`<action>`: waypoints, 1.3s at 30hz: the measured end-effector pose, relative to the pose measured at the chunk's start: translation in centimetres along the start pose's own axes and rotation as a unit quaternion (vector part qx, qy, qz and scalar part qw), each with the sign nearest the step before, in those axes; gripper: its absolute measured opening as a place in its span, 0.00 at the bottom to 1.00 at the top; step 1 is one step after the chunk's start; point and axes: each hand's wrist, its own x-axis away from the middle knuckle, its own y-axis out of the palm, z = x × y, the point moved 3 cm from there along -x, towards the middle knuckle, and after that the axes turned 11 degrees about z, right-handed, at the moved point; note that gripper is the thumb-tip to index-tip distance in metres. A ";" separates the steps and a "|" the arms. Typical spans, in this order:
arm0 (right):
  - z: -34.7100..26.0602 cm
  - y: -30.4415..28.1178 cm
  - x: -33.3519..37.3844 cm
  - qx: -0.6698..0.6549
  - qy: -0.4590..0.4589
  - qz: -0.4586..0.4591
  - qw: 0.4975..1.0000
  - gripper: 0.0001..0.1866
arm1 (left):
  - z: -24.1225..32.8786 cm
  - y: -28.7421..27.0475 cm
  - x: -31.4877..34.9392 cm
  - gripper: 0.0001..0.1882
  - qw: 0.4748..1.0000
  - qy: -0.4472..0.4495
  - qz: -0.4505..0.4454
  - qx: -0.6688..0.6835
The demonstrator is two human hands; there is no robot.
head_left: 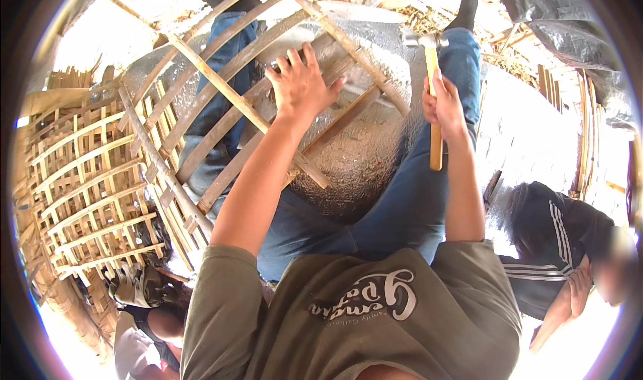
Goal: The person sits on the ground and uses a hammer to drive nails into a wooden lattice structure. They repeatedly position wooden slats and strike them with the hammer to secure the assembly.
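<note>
Appears partway through work on the slatted lattice panel (201, 66), lying across the left leg (231, 21) and over shiny sheeting (362, 172); shows slats (343, 119) already set in rows and crossed by long bars; gives no sure sign of fastening at the crossings, nor of how much to count as left; rests over the slats with the left hand (301, 88), with fingers spread apart and gripping nothing; clasps a hammer (431, 61) in the right hand (445, 106), with fingers clamped around its handle, beyond the panel's right bar and over the right leg (463, 65); leaves open room between hammer and bar; meets tighter space at the left edge, beside another lattice (94, 196); calls for care near the right elbow, with a co-worker (542, 246) close behind.
</note>
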 end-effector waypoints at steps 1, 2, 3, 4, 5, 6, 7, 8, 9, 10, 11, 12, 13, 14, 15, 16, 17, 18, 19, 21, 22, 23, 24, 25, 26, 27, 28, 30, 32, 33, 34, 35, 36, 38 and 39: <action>0.6 -0.6 0.7 -0.054 0.008 -0.013 0.998 0.23 | -0.1 -0.1 -0.1 0.54 1.000 0.001 -0.010 0.003; 1.1 -1.1 1.1 -0.108 0.015 -0.028 0.994 0.22 | -0.2 0.1 -0.2 0.55 1.000 -0.007 -0.001 0.014; 1.7 -1.9 1.2 -0.150 0.025 -0.024 0.988 0.22 | -0.2 0.2 -0.3 0.55 1.000 -0.009 -0.003 0.019; 2.2 -2.7 1.1 -0.192 0.035 -0.021 0.981 0.22 | -0.2 0.0 -0.3 0.55 1.000 -0.011 -0.006 0.023; 2.6 -3.5 0.8 -0.234 0.046 -0.020 0.971 0.22 | -0.3 -0.2 -0.5 0.55 0.999 -0.014 -0.008 0.028; 3.2 -4.3 0.2 -0.280 0.055 -0.031 0.958 0.21 | -0.3 -0.4 -0.8 0.55 0.998 -0.030 -0.029 0.039; 3.6 -5.0 -0.4 -0.304 0.049 -0.038 0.951 0.21 | -0.1 -0.9 -0.9 0.55 0.998 -0.026 -0.042 0.044; 4.1 -5.6 -1.0 -0.329 0.043 -0.045 0.942 0.21 | 0.0 -1.4 -0.9 0.56 0.997 -0.022 -0.054 0.048; 4.2 -5.4 -1.1 -0.353 0.039 -0.055 0.933 0.21 | -0.1 -1.8 -0.7 0.57 0.996 -0.021 -0.068 0.049; 4.3 -5.3 -1.2 -0.365 0.037 -0.062 0.928 0.21 | 0.0 -2.1 -0.6 0.58 0.996 -0.022 -0.071 0.055; 4.2 -5.4 -1.3 -0.363 0.032 -0.065 0.929 0.21 | 0.1 -2.5 -0.8 0.58 0.996 -0.016 -0.064 0.057; 4.3 -5.3 -1.1 -0.361 0.030 -0.066 0.930 0.20 | 0.3 -3.0 -0.7 0.58 0.996 -0.010 -0.060 0.057; 4.4 -5.1 -0.9 -0.360 0.028 -0.068 0.930 0.20 | 0.5 -3.6 -0.6 0.58 0.997 -0.004 -0.056 0.058; 4.4 -4.8 -0.9 -0.356 0.031 -0.067 0.932 0.20 | 0.5 -4.2 -0.7 0.57 0.996 0.000 -0.054 0.067; 4.5 -4.7 -0.7 -0.350 0.034 -0.064 0.934 0.20 | 0.6 -4.9 -0.7 0.57 0.997 0.007 -0.050 0.066; 4.5 -4.6 -0.6 -0.345 0.038 -0.061 0.936 0.20 | 0.7 -5.6 -0.7 0.57 0.997 0.013 -0.045 0.064; 4.5 -4.5 -0.5 -0.352 0.043 -0.063 0.933 0.20 | 0.8 -6.4 -0.7 0.56 0.997 0.019 -0.041 0.063; 4.4 -4.4 -0.5 -0.357 0.047 -0.066 0.930 0.20 | 0.8 -7.5 -0.7 0.55 0.996 0.024 -0.042 0.070; 4.3 -4.4 -0.6 -0.362 0.052 -0.070 0.928 0.20 | 1.0 -7.8 -0.6 0.55 0.996 0.028 -0.047 0.073; 4.4 -4.8 -0.7 -0.379 0.036 -0.085 0.921 0.20 | 1.5 -8.1 -0.1 0.55 0.995 0.036 -0.056 0.080; 4.5 -4.9 -0.8 -0.386 0.029 -0.094 0.917 0.20 | 1.9 -7.9 0.4 0.55 0.995 0.043 -0.054 0.067; 4.7 -5.0 -0.9 -0.397 0.021 -0.097 0.913 0.20 | 2.0 -7.3 0.9 0.56 0.995 0.047 -0.049 0.069; 4.7 -5.1 -0.8 -0.406 0.013 -0.100 0.908 0.20 | 2.2 -7.0 1.4 0.56 0.995 0.044 -0.053 0.070; 4.7 -5.1 -0.8 -0.415 0.005 -0.103 0.904 0.20 | 2.4 -6.7 1.7 0.56 0.995 0.042 -0.056 0.072; 4.8 -5.2 -0.9 -0.424 0.011 -0.100 0.900 0.20 | 2.4 -6.5 1.8 0.55 0.994 0.041 -0.058 0.083; 4.7 -5.1 -0.8 -0.415 0.015 -0.089 0.905 0.20 | 2.2 -6.1 2.0 0.55 0.994 0.032 -0.057 0.093; 4.6 -4.9 -0.7 -0.406 0.019 -0.078 0.910 0.20 | 1.9 -5.1 2.2 0.55 0.993 0.025 -0.055 0.103; 4.6 -4.5 -0.1 -0.390 0.019 -0.061 0.919 0.20 | 1.9 -3.8 2.4 0.56 0.994 0.018 -0.060 0.091; 4.3 -4.7 0.1 -0.396 0.023 -0.074 0.915 0.20 | 2.1 -2.9 2.4 0.56 0.993 0.016 -0.076 0.090; 4.3 -4.8 0.2 -0.400 0.027 -0.080 0.913 0.20 | 2.1 -2.5 2.5 0.56 0.992 0.016 -0.084 0.089; 4.3 -4.8 0.3 -0.392 0.021 -0.082 0.916 0.21 | 2.2 -1.7 2.9 0.56 0.998 0.017 -0.033 0.060; 4.2 -4.8 0.3 -0.390 0.020 -0.078 0.917 0.21 | 2.0 -1.0 3.0 0.56 0.998 0.017 -0.019 0.058; 4.2 -4.8 0.6 -0.388 0.020 -0.071 0.919 0.21 | 2.1 -0.8 3.3 0.56 0.998 0.020 -0.009 0.057; 3.9 -4.6 0.8 -0.371 0.016 -0.053 0.927 0.20 | 2.1 -0.2 3.3 0.57 0.998 0.019 0.000 0.059; 3.5 -4.4 1.3 -0.347 0.012 -0.042 0.937 0.20 | 2.1 -0.3 3.3 0.57 0.998 0.020 -0.005 0.062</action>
